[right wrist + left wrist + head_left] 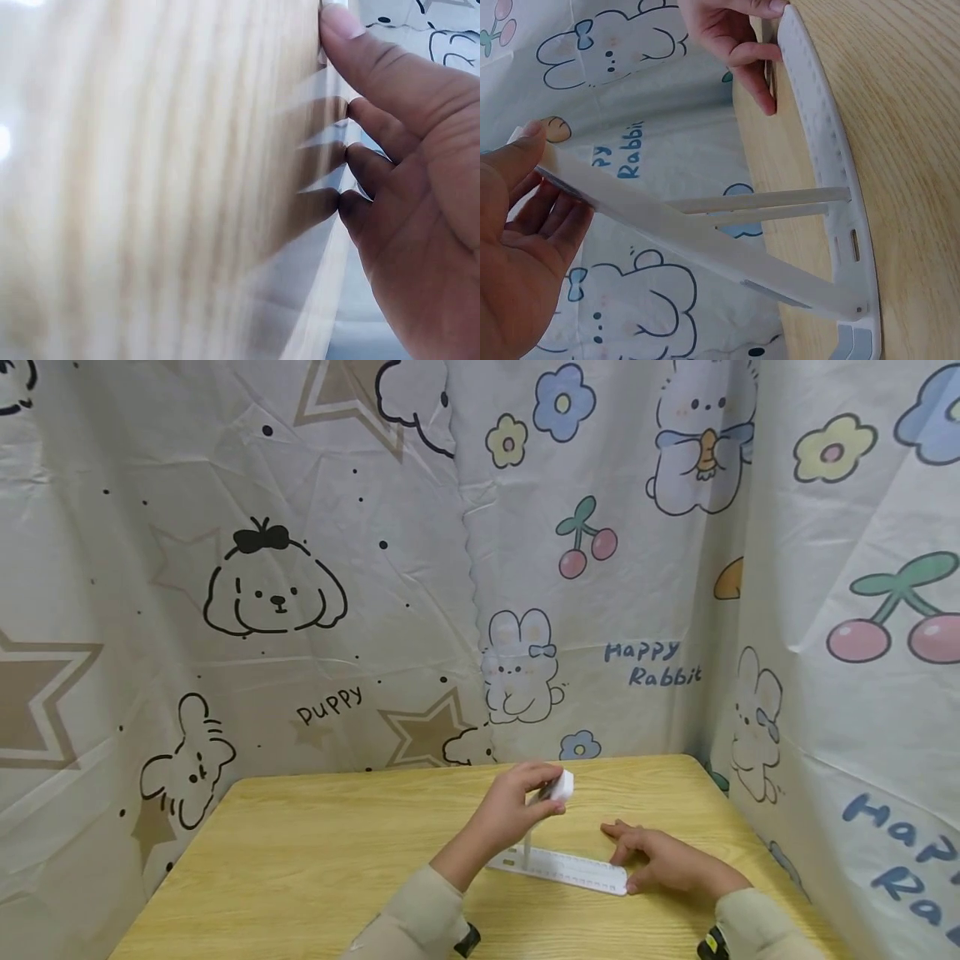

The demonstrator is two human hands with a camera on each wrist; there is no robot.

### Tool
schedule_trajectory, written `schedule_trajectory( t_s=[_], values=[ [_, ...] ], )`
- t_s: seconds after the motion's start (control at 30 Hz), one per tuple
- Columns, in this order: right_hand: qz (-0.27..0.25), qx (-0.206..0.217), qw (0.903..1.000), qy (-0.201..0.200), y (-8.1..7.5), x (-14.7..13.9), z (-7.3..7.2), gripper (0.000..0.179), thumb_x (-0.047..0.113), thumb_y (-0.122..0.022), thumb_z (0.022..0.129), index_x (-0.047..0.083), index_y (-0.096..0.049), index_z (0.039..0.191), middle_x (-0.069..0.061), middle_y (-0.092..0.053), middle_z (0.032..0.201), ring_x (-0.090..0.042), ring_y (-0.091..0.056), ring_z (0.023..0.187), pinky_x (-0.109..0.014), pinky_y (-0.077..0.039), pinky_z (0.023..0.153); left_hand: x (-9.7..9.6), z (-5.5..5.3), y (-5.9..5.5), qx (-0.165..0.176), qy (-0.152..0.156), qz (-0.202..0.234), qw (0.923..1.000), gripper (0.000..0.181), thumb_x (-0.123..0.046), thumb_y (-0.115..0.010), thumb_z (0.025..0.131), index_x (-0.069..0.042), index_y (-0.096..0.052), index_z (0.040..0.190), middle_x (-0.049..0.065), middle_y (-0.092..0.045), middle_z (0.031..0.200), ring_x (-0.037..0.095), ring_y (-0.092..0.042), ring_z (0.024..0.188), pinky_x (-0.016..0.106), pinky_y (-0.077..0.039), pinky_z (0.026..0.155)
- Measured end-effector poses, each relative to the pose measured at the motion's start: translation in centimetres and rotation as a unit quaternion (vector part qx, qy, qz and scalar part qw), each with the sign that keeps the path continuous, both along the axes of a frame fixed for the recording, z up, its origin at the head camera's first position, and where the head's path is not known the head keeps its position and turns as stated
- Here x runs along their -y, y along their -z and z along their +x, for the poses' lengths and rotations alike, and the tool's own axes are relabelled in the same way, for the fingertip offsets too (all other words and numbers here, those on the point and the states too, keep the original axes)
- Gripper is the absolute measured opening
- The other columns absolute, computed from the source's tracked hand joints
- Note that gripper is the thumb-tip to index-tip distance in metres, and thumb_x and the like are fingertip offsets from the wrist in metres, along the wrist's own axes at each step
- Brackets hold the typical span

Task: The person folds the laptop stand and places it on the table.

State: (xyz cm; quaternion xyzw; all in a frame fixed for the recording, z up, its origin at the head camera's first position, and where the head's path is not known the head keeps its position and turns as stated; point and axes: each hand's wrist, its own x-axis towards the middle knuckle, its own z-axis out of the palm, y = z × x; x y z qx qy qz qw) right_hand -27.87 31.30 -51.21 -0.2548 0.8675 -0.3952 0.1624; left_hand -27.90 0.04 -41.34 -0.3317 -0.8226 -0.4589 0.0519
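A white folding stand is on the table, its long flat base (573, 870) lying along the wood. Its upper panel (697, 232) slants up from a hinge at one end of the base, and two thin support legs (772, 199) run between panel and base. My left hand (517, 802) grips the raised end of the panel between thumb and fingers. At the opposite end of the base, my right hand (671, 862) holds it between thumb and index finger. The other right fingertips (356, 154) touch the tabletop. Grey pads (851, 341) show near the hinge.
The wood-grain table (315, 852) stretches around the stand, its back edge near the hanging cloth. That printed cloth (420, 610) encloses the back and both sides. A dark band (467, 939) shows at the left sleeve, another (712, 943) at the right.
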Motion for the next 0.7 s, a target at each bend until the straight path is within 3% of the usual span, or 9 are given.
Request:
schedule_trajectory(
  t_s=[0.13,0.3,0.37,0.47,0.53,0.7],
  values=[
    [0.002,-0.002,0.9999,0.011,-0.1,0.5,0.5,0.024,0.027,-0.084,0.08,0.02,-0.072,0.099,-0.014,-0.037,0.163,-0.05,-0.013,0.153,-0.069,-0.009,0.12,0.5,-0.2,-0.5,-0.019,0.011,-0.035,0.9992,0.048,-0.022,-0.075,0.093,-0.01,-0.064,0.139,0.004,-0.062,0.141,0.018,-0.06,0.127,0.031,-0.054,0.104],
    [0.002,-0.017,0.9997,0.02,0.0,1.0,1.2,0.024,0.028,-0.085,0.08,0.02,-0.07,0.096,-0.014,-0.04,0.162,-0.05,-0.019,0.152,-0.07,-0.015,0.118,1.1,-0.7,-1.0,-0.036,0.035,-0.06,0.9969,0.047,-0.02,-0.072,0.095,-0.01,-0.063,0.14,0.004,-0.06,0.145,0.018,-0.059,0.13,0.031,-0.052,0.107],
    [-0.001,-0.018,0.9996,0.023,0.2,1.0,1.5,0.023,0.029,-0.085,0.079,0.02,-0.071,0.095,-0.014,-0.04,0.161,-0.05,-0.018,0.152,-0.054,-0.019,0.125,1.1,-0.7,-0.9,-0.043,0.043,-0.064,0.9961,0.046,-0.018,-0.072,0.095,-0.01,-0.063,0.14,0.004,-0.06,0.145,0.018,-0.059,0.13,0.031,-0.051,0.108],
    [-0.003,-0.014,0.9996,0.025,0.6,1.0,1.9,0.022,0.031,-0.085,0.079,0.021,-0.072,0.095,-0.015,-0.04,0.162,-0.051,-0.017,0.152,-0.034,-0.021,0.125,1.1,-0.6,-0.4,-0.066,0.047,-0.073,0.9941,0.046,-0.018,-0.07,0.097,-0.01,-0.062,0.141,0.004,-0.059,0.147,0.018,-0.058,0.132,0.029,-0.051,0.108],
    [0.005,-0.011,0.9995,0.027,0.7,1.1,2.1,0.022,0.032,-0.086,0.079,0.023,-0.073,0.093,-0.014,-0.039,0.162,-0.05,-0.018,0.152,-0.031,-0.021,0.123,1.2,-0.4,-0.1,-0.084,0.046,-0.081,0.9921,0.046,-0.018,-0.069,0.097,-0.01,-0.061,0.142,0.005,-0.059,0.147,0.019,-0.058,0.133,0.027,-0.05,0.108],
    [0.023,-0.016,0.9989,0.037,0.3,1.8,2.2,0.022,0.031,-0.088,0.075,0.023,-0.072,0.088,-0.016,-0.041,0.161,-0.051,-0.022,0.151,-0.068,-0.021,0.119,1.4,-0.3,0.1,-0.111,0.043,-0.08,0.9897,0.047,-0.017,-0.066,0.099,-0.008,-0.059,0.144,0.006,-0.058,0.148,0.02,-0.056,0.136,0.026,-0.048,0.109]
  ],
)
